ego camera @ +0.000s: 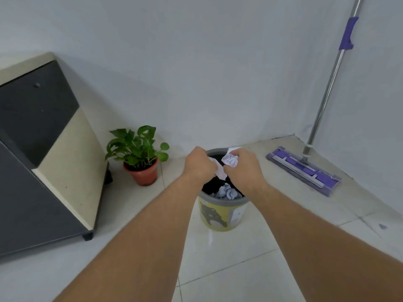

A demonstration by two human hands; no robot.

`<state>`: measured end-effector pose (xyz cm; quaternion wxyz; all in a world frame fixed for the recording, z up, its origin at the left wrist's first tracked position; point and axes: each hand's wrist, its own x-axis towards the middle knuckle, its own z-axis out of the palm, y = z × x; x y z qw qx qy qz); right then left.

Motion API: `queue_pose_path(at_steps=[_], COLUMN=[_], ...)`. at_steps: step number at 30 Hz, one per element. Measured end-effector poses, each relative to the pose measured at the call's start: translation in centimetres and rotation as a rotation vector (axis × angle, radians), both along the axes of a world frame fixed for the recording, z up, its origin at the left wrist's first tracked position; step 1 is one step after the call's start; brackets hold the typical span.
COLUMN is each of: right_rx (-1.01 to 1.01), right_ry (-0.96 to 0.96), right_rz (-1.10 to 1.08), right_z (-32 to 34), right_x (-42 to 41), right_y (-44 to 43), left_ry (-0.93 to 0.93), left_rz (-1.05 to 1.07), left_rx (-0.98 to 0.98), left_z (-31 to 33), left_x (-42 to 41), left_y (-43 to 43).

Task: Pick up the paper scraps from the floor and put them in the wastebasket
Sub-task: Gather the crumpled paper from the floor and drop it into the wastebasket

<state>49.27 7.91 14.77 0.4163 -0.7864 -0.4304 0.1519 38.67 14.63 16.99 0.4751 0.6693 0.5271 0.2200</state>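
Observation:
Both my hands hover over the mouth of the wastebasket [220, 211], a yellow bin with a grey rim on the tiled floor near the wall. My left hand [199, 163] is closed on a white paper scrap [220, 172] that hangs down between the hands. My right hand [243, 166] grips a crumpled paper ball [230, 159] above the bin's far side. Crumpled paper [226, 191] lies inside the bin. Parts of the scraps are hidden by my fingers.
A potted green plant [139, 153] in a red pot stands left of the bin. A dark and beige cabinet [43, 160] fills the left side. A purple flat mop [305, 168] leans in the right corner. A faint white mark [210, 237] shows on the floor before the bin.

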Motion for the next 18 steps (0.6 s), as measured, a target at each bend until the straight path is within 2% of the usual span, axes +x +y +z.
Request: queue_pose_path(at_steps=[7,11,18], right_rx=[-0.143,-0.153,-0.227], right_ry=[0.411,0.315,0.182], right_rz=[0.033,-0.059,-0.249], right_z=[-1.5,-3.0,-6.9], right_x=[1.5,2.5,4.1], right_y=[2.1,1.6,-0.2], left_ry=[-0.008,-0.026,0.089], left_rz=[-0.102,-0.058,0.142], left_rx=[-0.076,-0.078,-0.033], left_z=[-2.1,-4.1,-7.9], left_x=[0.9,-0.4,-2.5], left_y=[0.3,0.8,0.8])
